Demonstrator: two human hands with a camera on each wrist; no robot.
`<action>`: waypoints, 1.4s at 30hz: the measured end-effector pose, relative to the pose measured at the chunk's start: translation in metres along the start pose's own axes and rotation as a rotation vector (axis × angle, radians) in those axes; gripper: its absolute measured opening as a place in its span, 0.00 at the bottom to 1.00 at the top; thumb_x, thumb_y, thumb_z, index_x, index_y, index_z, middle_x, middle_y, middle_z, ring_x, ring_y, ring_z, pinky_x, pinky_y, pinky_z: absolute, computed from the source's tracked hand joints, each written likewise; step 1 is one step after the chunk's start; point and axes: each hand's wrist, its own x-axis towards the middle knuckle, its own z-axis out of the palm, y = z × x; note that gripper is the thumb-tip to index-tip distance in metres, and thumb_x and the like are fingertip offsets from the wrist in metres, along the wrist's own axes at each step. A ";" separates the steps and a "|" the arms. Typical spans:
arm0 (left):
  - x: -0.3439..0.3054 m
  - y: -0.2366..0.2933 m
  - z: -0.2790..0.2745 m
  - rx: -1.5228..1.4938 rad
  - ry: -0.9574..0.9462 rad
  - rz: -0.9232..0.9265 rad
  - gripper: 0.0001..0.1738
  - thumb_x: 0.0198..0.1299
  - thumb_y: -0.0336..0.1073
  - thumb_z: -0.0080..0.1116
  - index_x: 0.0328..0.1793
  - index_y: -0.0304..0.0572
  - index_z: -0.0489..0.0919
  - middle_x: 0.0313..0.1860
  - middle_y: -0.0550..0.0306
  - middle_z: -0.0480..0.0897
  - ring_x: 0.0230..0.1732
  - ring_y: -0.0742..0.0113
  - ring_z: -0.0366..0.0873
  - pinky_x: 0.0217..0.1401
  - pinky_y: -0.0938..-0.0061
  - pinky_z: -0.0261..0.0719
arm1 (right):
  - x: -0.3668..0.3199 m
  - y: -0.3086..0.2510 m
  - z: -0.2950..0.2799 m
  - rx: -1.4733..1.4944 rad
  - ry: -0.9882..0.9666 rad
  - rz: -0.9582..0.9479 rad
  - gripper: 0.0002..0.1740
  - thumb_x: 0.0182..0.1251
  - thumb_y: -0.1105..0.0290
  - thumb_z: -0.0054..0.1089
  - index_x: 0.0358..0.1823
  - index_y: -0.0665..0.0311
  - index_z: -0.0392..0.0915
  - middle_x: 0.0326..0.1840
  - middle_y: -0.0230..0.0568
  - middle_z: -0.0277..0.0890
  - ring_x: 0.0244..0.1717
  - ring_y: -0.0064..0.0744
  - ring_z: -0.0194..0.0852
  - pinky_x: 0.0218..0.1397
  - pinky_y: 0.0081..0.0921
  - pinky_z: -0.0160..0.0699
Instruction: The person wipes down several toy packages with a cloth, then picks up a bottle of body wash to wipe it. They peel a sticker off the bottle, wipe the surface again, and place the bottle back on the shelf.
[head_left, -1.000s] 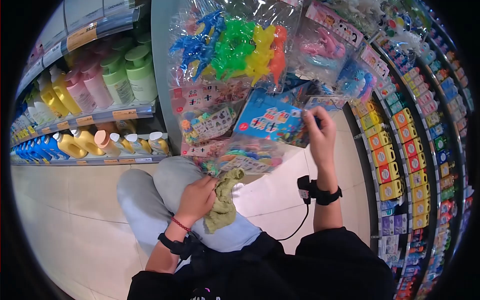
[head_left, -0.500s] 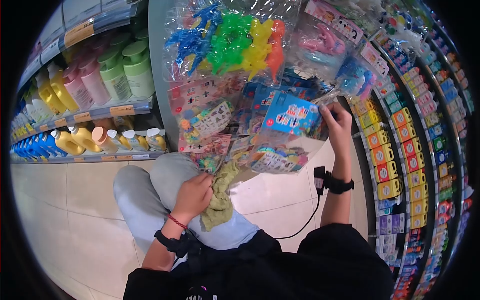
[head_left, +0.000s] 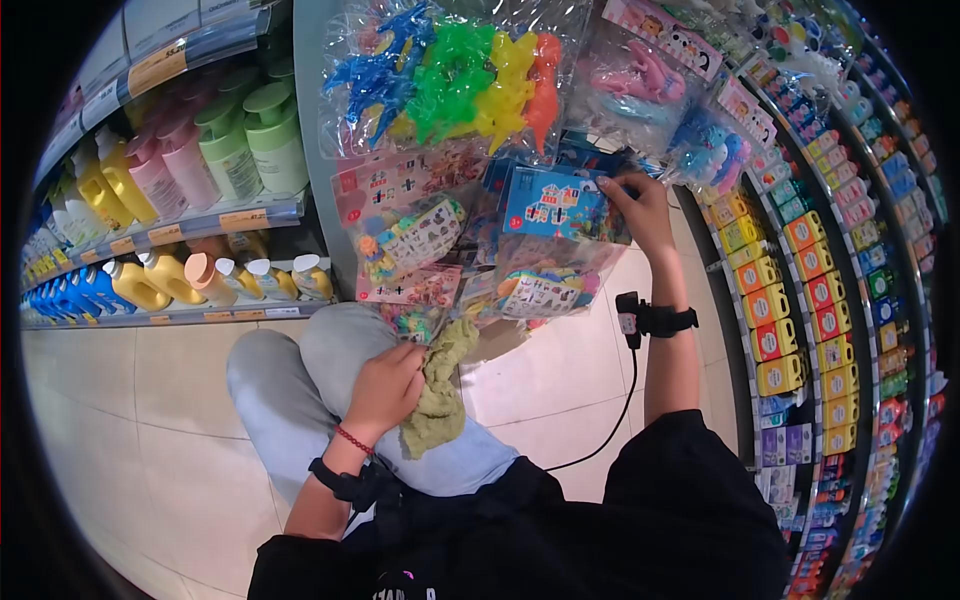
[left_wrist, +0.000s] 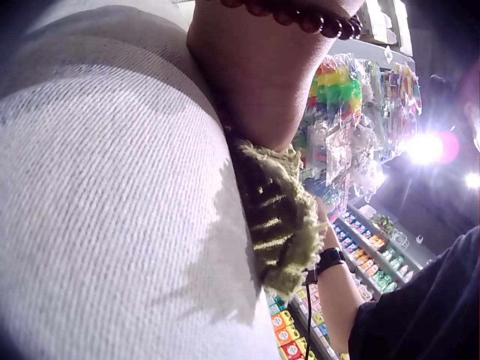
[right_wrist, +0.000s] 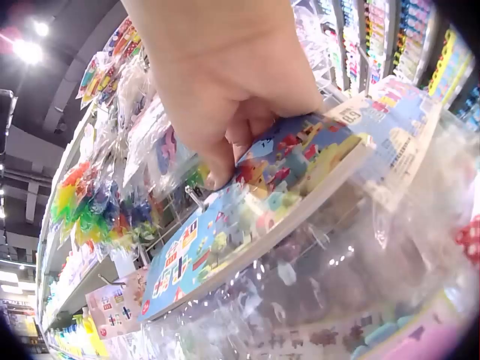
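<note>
My right hand (head_left: 643, 215) pinches the top right corner of a blue header card (head_left: 548, 203) on a clear toy bag (head_left: 548, 290) with small colourful pieces inside. In the right wrist view, the thumb presses the card's printed face (right_wrist: 191, 244) close to a metal display hook (right_wrist: 195, 196). My left hand (head_left: 388, 385) rests on the knee and grips a crumpled green cloth (head_left: 438, 400), which hangs down over the thigh in the left wrist view. Beside the blue card hangs a pink-carded toy bag (head_left: 410, 240).
Above hang a large bag of coloured plastic animals (head_left: 440, 80) and a bag with pink toys (head_left: 640, 75). Shelves at left hold pump bottles (head_left: 270, 140). Curved shelves at right carry yellow packages (head_left: 778, 340). A cable (head_left: 625, 410) runs from the right wrist.
My right hand first carried the blue-carded bag to the right, then back up and slightly left against the display. The left hand and cloth have stayed nearly in place.
</note>
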 end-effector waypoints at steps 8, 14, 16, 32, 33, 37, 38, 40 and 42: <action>-0.001 -0.004 0.002 -0.007 0.029 0.022 0.12 0.50 0.28 0.51 0.43 0.37 0.74 0.35 0.48 0.75 0.37 0.48 0.75 0.38 0.61 0.74 | -0.028 -0.009 0.038 -0.308 0.543 -0.369 0.30 0.53 0.66 0.67 0.56 0.69 0.66 0.57 0.55 0.65 0.55 0.51 0.61 0.59 0.40 0.57; -0.002 -0.004 0.002 0.002 0.014 0.015 0.12 0.51 0.29 0.51 0.43 0.36 0.73 0.36 0.47 0.75 0.36 0.47 0.75 0.37 0.59 0.74 | -0.101 -0.001 0.097 -0.292 0.468 -0.178 0.46 0.51 0.60 0.69 0.69 0.63 0.53 0.70 0.59 0.49 0.72 0.56 0.43 0.72 0.47 0.38; -0.002 -0.004 0.002 0.000 0.010 0.012 0.12 0.51 0.29 0.51 0.43 0.36 0.73 0.36 0.47 0.75 0.35 0.47 0.75 0.37 0.59 0.74 | -0.107 0.008 0.116 -0.338 0.427 -0.118 0.50 0.50 0.58 0.69 0.72 0.61 0.48 0.73 0.60 0.43 0.74 0.56 0.37 0.73 0.49 0.35; 0.000 -0.001 0.004 0.000 0.044 0.023 0.13 0.51 0.29 0.51 0.44 0.36 0.74 0.36 0.47 0.75 0.36 0.47 0.75 0.38 0.59 0.74 | -0.072 -0.011 0.127 -0.583 0.292 0.039 0.54 0.52 0.41 0.59 0.73 0.63 0.45 0.72 0.62 0.47 0.72 0.60 0.40 0.73 0.50 0.33; 0.000 -0.001 0.004 -0.001 0.039 0.022 0.13 0.51 0.29 0.51 0.44 0.36 0.74 0.36 0.47 0.75 0.36 0.47 0.75 0.39 0.59 0.74 | -0.072 -0.012 0.127 -0.589 0.296 0.048 0.54 0.53 0.41 0.59 0.73 0.63 0.45 0.72 0.63 0.46 0.72 0.61 0.39 0.73 0.50 0.33; 0.001 -0.002 0.002 0.005 0.000 0.005 0.13 0.51 0.29 0.50 0.44 0.35 0.73 0.37 0.47 0.76 0.37 0.47 0.75 0.39 0.60 0.74 | -0.081 -0.007 0.123 -0.534 0.292 0.007 0.51 0.56 0.45 0.58 0.72 0.64 0.45 0.72 0.66 0.42 0.73 0.63 0.36 0.73 0.51 0.32; 0.000 -0.001 0.002 0.008 0.001 0.002 0.13 0.51 0.29 0.50 0.44 0.36 0.73 0.37 0.48 0.76 0.37 0.47 0.75 0.40 0.60 0.74 | -0.085 -0.003 0.120 -0.498 0.292 -0.028 0.50 0.56 0.46 0.58 0.72 0.64 0.45 0.72 0.66 0.40 0.73 0.64 0.36 0.73 0.52 0.32; 0.000 -0.002 0.002 0.006 0.010 0.004 0.12 0.51 0.29 0.50 0.44 0.36 0.73 0.37 0.48 0.75 0.37 0.47 0.75 0.40 0.59 0.74 | -0.097 0.005 0.119 -0.440 0.291 -0.071 0.48 0.58 0.49 0.58 0.72 0.64 0.45 0.73 0.66 0.38 0.73 0.64 0.34 0.73 0.52 0.32; -0.001 -0.002 0.003 -0.004 0.022 0.014 0.12 0.51 0.29 0.50 0.44 0.36 0.73 0.37 0.48 0.75 0.37 0.47 0.75 0.39 0.59 0.74 | -0.113 0.010 0.118 -0.398 0.289 -0.088 0.47 0.59 0.51 0.58 0.72 0.64 0.45 0.73 0.66 0.37 0.73 0.63 0.33 0.73 0.52 0.32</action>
